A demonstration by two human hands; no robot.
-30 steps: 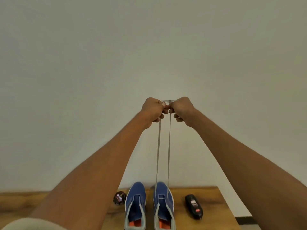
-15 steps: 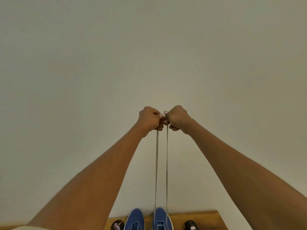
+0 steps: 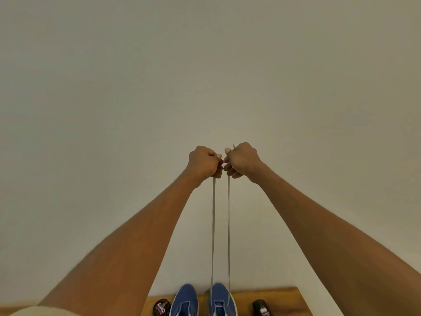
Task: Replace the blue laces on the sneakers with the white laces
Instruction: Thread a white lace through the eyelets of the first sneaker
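Both arms reach up in front of a plain wall. My left hand grips one end of a white lace and my right hand grips the other end, its tip sticking up above the fist. The two strands hang taut and nearly parallel down to the right blue sneaker at the bottom edge. The left blue sneaker stands beside it with no lace visible. Only the toe halves of both shoes show.
The sneakers stand on a wooden table against the wall. A round dark tin lies left of the shoes, a black bottle right of them. The table's right edge ends near the bottle.
The hands moved a little apart, so the strands now hang wider. The view tilted up and then back slightly; the shoes show more than half a second ago.
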